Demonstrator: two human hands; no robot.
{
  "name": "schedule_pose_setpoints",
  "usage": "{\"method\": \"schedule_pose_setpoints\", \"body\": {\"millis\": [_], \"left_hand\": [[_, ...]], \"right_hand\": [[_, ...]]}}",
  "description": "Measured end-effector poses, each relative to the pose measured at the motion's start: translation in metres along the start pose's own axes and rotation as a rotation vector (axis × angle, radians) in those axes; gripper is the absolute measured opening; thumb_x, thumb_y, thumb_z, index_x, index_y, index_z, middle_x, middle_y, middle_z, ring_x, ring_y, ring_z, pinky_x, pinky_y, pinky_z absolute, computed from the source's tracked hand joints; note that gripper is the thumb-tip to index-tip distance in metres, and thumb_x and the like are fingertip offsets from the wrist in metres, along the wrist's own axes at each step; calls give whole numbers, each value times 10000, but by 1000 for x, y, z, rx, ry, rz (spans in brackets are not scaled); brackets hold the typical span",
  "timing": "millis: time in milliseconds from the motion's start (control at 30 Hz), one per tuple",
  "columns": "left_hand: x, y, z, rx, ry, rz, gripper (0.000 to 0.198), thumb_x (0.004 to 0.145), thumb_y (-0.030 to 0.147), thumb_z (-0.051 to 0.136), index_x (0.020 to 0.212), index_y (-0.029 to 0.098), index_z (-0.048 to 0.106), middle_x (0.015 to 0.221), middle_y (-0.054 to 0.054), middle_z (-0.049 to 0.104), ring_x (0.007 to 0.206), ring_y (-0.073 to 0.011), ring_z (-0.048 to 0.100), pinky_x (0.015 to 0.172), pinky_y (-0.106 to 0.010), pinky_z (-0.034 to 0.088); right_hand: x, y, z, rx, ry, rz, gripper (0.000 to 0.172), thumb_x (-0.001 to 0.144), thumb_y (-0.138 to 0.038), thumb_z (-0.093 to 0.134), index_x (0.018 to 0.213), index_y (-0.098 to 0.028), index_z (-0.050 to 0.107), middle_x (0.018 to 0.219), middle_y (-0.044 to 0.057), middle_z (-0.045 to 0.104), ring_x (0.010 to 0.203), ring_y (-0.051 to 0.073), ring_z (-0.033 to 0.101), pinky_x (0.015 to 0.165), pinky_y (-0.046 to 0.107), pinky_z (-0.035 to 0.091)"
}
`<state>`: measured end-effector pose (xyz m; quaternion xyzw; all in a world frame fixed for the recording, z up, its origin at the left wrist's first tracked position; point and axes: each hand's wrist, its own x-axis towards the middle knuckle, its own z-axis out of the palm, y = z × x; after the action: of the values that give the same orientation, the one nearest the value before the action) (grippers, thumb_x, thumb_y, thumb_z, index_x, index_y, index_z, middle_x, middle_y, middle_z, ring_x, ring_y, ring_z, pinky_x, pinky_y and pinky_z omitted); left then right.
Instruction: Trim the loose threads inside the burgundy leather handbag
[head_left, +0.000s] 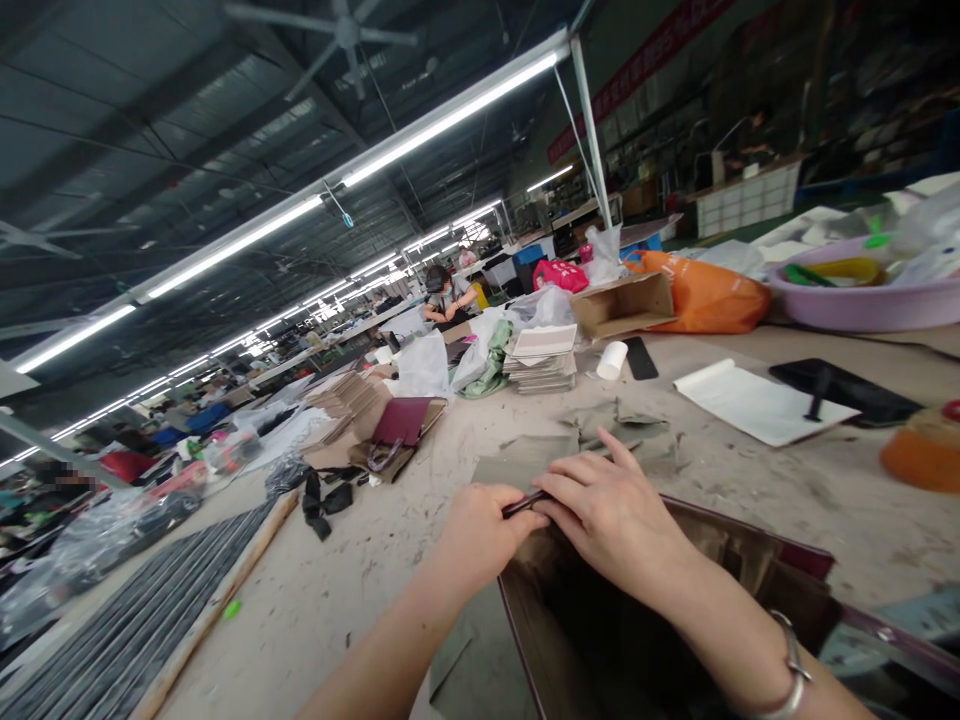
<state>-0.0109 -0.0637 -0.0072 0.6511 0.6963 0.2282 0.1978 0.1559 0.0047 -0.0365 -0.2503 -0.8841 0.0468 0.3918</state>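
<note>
Several bright tube lights [236, 245] run slantwise beneath a dark ribbed roof [187, 90] with a ceiling fan [345, 32], and farther off I make out a person [450, 298] bent over their own work. Below spreads my tan surface [405, 580], matte and scuffed with dark flecks. At its near side, under the forearms, gapes an open bag [577, 625], its shadowy brown lining edged in smooth maroon. I have the left hand [486, 525] pinched on a slim dark strip [520, 505] at the far edge of the bag, while the right hand [600, 500] closes on the same strip, nearly touching the left. Thin grey-green pieces [637, 430] lie crumpled just beyond. Farther back stand a squarish stack of sheets [544, 362], a white roll [613, 360] and an open cardboard box [622, 305]; to the right I see a slumped orange plastic bag [705, 290], a round lavender basin [862, 308] and a flat white pad [754, 400]. On the left lies a grey panel [157, 600] with long parallel ridges.
</note>
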Motion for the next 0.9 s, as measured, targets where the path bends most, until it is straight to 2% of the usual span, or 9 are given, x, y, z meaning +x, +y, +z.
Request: {"method": "schedule_pose_setpoints", "body": {"millis": [100,200,367,533,700,833,900], "left_hand": [[1,1,-1,3,-7,7,223,790,352,583,707,176,691,600,53,549,606,-112,468,553,-215,313],[3,3,-2,23,-17,25,178,777,301,584,712,176,692,616,50,576,620,-114,482,565,-216,319],[8,8,-4,110,-12,-6,205,765,265,577,602,157,637,532,55,495,558,-94,411,529,-221,257],[10,10,-4,132,-4,-29,234,760,275,586,563,149,599,518,56,448,551,-86,388,535,-220,252],[10,9,-4,142,5,-13,234,747,247,579,538,145,554,500,60,378,536,-77,367,522,-220,225],[10,9,-3,177,-5,1,206,742,221,563,551,145,557,501,56,409,533,-79,378,524,-226,223],[9,10,-4,171,-11,9,191,750,225,556,577,147,574,519,51,441,545,-84,395,528,-225,235]], "right_hand": [[0,0,1,10,-10,9,136,894,-239,566,973,-245,676,890,19,686,859,182,598,1089,510,158],[0,1,2,41,5,-6,141,890,-212,563,978,-243,668,931,19,680,881,174,597,1095,508,156],[-1,4,4,115,62,-75,151,894,-175,536,861,-244,667,920,-5,667,855,150,594,1104,521,134],[0,4,5,145,99,-113,191,911,-166,501,817,-233,654,892,-15,661,839,137,583,1112,523,128],[0,3,7,137,88,-99,181,904,-159,513,804,-225,649,867,-15,652,862,146,568,1110,521,140],[1,3,9,118,42,-85,173,902,-141,505,815,-206,640,882,4,645,878,163,554,1095,524,173],[1,2,8,104,20,-76,164,901,-139,505,830,-199,640,891,17,640,875,173,546,1067,507,230]]}}
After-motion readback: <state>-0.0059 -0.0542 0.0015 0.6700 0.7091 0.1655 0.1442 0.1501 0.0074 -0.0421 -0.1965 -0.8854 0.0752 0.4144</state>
